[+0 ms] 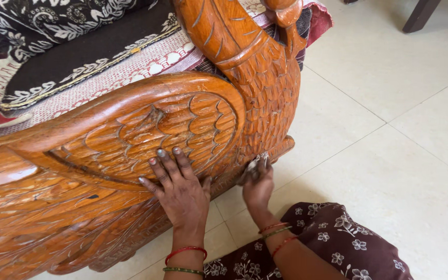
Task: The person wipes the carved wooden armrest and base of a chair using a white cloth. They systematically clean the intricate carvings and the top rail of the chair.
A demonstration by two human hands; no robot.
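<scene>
A carved wooden sofa arm (pixel 130 129), shaped like a bird with a feathered wing and a curved neck, fills the left and middle of the view. My left hand (pixel 180 186) lies flat with fingers spread on the lower edge of the carved wing. My right hand (pixel 257 184) is closed on a small pale cloth (pixel 256 162), pressed against the lower front corner of the carving near the floor. Red and green bangles circle both wrists.
Patterned cushions and a lace-edged cover (pixel 79 57) lie on the sofa seat at the top left. Pale floor tiles (pixel 390 129) spread to the right. A dark furniture leg (pixel 421 14) stands at the top right. My knee in dark floral cloth (pixel 338 238) rests at the bottom.
</scene>
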